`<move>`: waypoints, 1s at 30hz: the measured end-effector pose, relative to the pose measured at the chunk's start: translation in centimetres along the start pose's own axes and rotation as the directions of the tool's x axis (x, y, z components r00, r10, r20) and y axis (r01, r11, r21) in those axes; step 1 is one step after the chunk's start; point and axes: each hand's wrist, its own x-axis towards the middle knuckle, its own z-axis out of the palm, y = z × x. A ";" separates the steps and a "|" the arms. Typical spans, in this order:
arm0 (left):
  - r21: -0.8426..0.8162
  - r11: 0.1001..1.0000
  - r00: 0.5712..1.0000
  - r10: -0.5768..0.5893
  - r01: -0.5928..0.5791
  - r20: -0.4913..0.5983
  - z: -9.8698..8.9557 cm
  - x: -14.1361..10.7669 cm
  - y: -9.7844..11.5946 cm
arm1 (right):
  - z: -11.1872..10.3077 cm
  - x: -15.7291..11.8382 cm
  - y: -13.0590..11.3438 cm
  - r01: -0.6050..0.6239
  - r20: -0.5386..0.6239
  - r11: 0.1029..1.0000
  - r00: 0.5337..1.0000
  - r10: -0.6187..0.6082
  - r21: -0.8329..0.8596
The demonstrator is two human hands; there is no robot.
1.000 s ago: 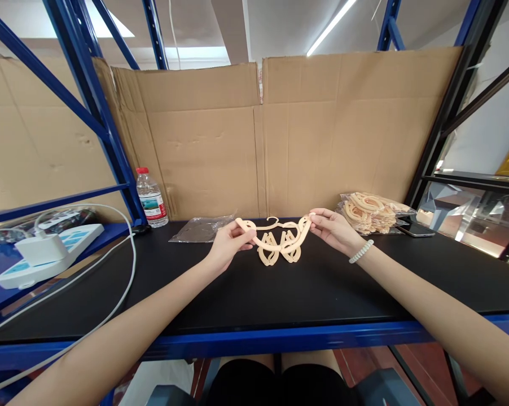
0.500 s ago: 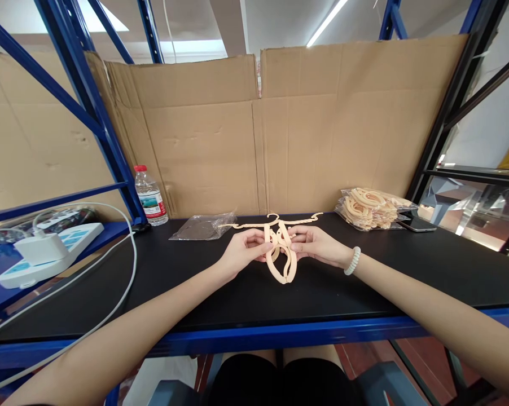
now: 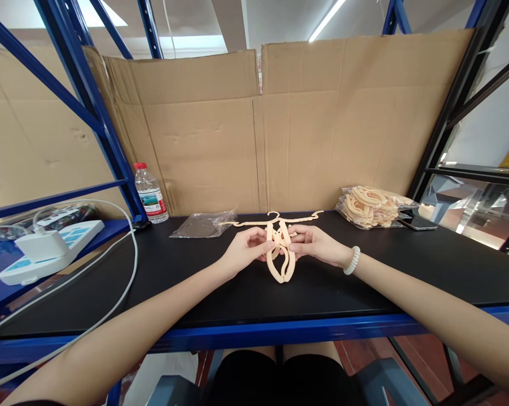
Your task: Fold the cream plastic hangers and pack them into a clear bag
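My left hand (image 3: 246, 250) and my right hand (image 3: 311, 243) meet at the middle of the black shelf top (image 3: 254, 293), both pinching a folded beige plastic hanger (image 3: 281, 260) whose two arms hang down together in a loop. Just behind it, another beige hanger (image 3: 275, 220) lies spread flat on the shelf. A white coiled band circles my right wrist.
A clear bag of beige hangers (image 3: 371, 205) sits at the back right beside a dark phone (image 3: 417, 223). An empty plastic bag (image 3: 203, 224) and a water bottle (image 3: 150, 194) stand back left. A white power strip (image 3: 47, 248) with a cable lies at far left. Cardboard (image 3: 263, 129) walls the back.
One second ago my hands held the hanger's arms spread wide apart. They have since come together at the centre, folding the arms down into a loop; it has barely moved in the last half second.
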 end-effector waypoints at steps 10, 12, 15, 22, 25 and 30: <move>0.006 1.000 0.999 0.029 -0.029 -0.012 -0.1 0.1 -0.1 | 0.2 -0.2 -0.5 0.012 -0.002 1.000 1.000 -0.012 0.007; 0.010 0.999 0.999 0.031 -0.031 -0.021 -0.1 0.1 -0.1 | 0.2 -0.2 -0.6 0.013 -0.003 1.000 1.000 -0.013 0.007; 0.013 0.999 0.999 0.030 -0.030 -0.035 -0.1 0.0 0.0 | 0.2 -0.1 -0.5 0.018 -0.003 1.000 1.000 -0.018 -0.001; 0.001 1.000 1.000 0.020 -0.020 -0.023 0.4 -0.1 0.2 | 0.1 0.0 0.0 0.023 -0.001 0.999 1.000 -0.023 -0.026; -0.001 0.999 0.999 0.036 -0.036 -0.025 0.3 -0.1 0.0 | 0.2 0.1 0.0 0.026 -0.015 0.999 1.000 -0.027 -0.037; -0.007 0.999 0.998 0.051 -0.051 -0.033 0.1 0.0 -0.2 | 0.5 0.1 -0.3 0.033 -0.001 0.997 0.999 -0.033 -0.069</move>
